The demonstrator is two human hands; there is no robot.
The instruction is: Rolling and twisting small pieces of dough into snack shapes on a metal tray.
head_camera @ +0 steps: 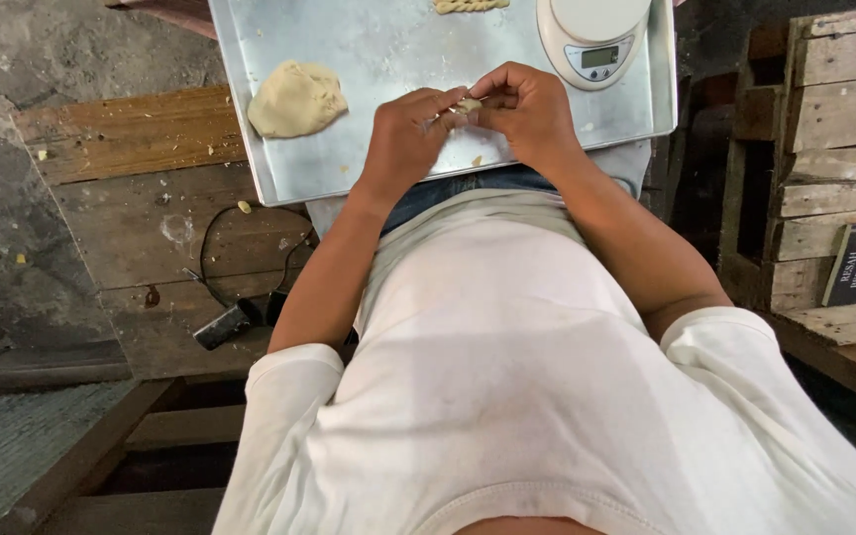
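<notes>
We sit over a worn wooden platform point(141, 208) of rough planks, crumbs scattered on it. A grey concrete floor point(12, 119) lies to our left. Stacked wooden pallets point(834, 149) stand at right in soft daylight.

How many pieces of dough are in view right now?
3: a big lump on the tray's left side, a twisted strip at the tray's top edge, partly cut off, and a small bit pinched between both hands. Small crumbs aside.
</notes>
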